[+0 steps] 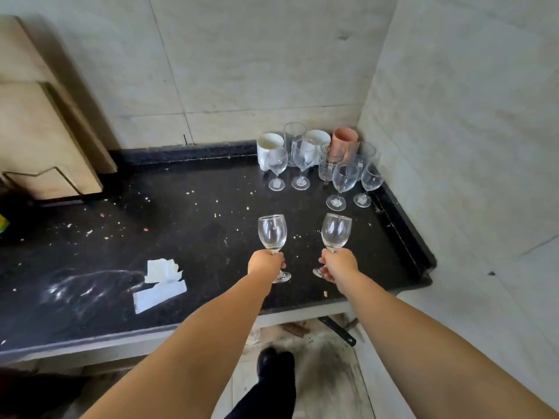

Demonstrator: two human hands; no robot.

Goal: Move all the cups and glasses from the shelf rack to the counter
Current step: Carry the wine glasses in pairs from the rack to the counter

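My left hand grips the stem of a clear wine glass, held upright above the black counter. My right hand grips the stem of a second wine glass, also upright, about a hand's width to the right. In the far right corner of the counter stands a cluster: several wine glasses, two white mugs, a tall tumbler and a pink cup. The shelf rack is out of view.
Crumbs are scattered over the counter. A crumpled tissue and white paper lie near its front edge, with a wet smear to their left. Wooden boards lean in a wire holder at the back left. Tiled walls close the back and right.
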